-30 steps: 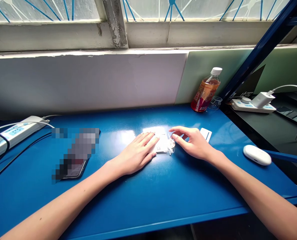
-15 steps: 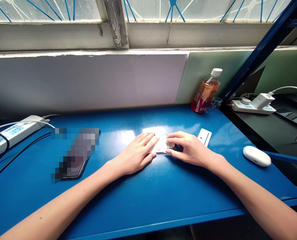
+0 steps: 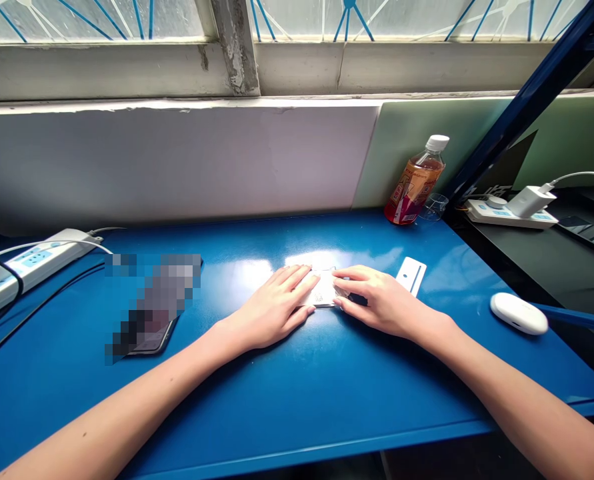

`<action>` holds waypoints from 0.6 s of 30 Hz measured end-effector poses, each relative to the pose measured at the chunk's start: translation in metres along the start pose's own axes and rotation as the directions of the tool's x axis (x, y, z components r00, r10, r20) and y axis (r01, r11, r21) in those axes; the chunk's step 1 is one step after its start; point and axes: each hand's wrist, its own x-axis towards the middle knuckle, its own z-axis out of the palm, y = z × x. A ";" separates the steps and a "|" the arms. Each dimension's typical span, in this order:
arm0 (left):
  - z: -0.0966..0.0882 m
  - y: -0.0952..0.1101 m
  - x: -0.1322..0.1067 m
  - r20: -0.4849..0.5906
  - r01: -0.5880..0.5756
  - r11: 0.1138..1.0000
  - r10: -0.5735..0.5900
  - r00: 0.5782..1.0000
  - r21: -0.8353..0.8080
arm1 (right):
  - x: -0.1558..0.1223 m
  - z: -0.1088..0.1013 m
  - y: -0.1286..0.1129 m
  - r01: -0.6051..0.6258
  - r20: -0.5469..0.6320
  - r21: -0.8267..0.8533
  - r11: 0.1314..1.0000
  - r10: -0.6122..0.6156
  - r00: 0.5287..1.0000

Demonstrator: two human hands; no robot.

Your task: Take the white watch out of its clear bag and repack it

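In the head view, a flat white sheet or booklet with fine dark print lies on the blue table, partly covered by both hands. My left hand rests flat across its left side, fingers stretched out and thumb along the near edge. At the right end, my right hand is curled, with thumb and fingers around a small whitish thing mostly hidden by the fingers. Just behind the right hand lies a white card with a dark stripe, partly covered by that hand.
A smartphone, partly pixelated, lies left on the blue table. White power strips stand at far left and far right, with cables. A drink bottle, a clear cup and a white oval case are right.
My right hand has shifted very slightly, and less of the small whitish thing shows between its fingers. My left hand stays flat on the sheet. The whole view has moved slightly.
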 end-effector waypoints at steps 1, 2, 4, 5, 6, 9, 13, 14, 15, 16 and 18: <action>0.000 0.000 0.000 0.002 0.000 1.000 0.000 1.000 0.003 | 0.000 0.000 0.000 0.008 -0.001 -0.006 1.000 -0.008 1.000; 0.001 0.000 0.000 0.003 0.001 1.000 -0.001 1.000 0.004 | 0.000 0.001 -0.001 0.015 -0.003 -0.016 1.000 -0.015 1.000; 0.002 -0.001 -0.001 0.001 0.004 1.000 -0.004 1.000 0.005 | 0.000 0.002 -0.003 0.033 -0.006 -0.042 0.999 -0.033 0.999; 0.002 -0.001 -0.001 -0.003 0.007 1.000 -0.007 1.000 0.003 | 0.000 0.002 -0.004 0.043 -0.006 -0.054 0.998 -0.044 0.999; 0.002 -0.001 -0.001 -0.008 0.007 1.000 -0.007 1.000 0.000 | 0.000 0.003 -0.006 0.052 -0.006 -0.065 0.997 -0.053 0.999; 0.003 0.000 0.000 -0.018 0.002 1.000 -0.002 1.000 0.000 | -0.001 0.006 -0.009 0.063 -0.009 -0.085 0.994 -0.064 0.998; 0.004 0.000 0.000 -0.012 -0.002 1.000 0.003 1.000 0.023 | -0.002 0.009 -0.013 0.092 -0.027 -0.100 0.991 -0.095 0.995; 0.005 0.000 0.000 -0.012 -0.003 1.000 0.003 1.000 0.024 | -0.001 0.010 -0.013 0.092 -0.034 -0.093 0.991 -0.095 0.995; 0.005 0.001 0.000 -0.014 -0.002 1.000 0.002 1.000 0.020 | -0.001 0.011 -0.013 0.083 -0.045 -0.079 0.993 -0.086 0.995; 0.005 0.001 0.000 -0.019 -0.002 1.000 0.002 1.000 0.013 | -0.001 0.012 -0.013 0.068 -0.062 -0.055 0.996 -0.071 0.995; 0.004 0.000 0.000 -0.033 -0.002 1.000 0.002 0.999 -0.011 | 0.000 0.013 -0.009 0.033 -0.106 0.018 0.999 -0.031 0.994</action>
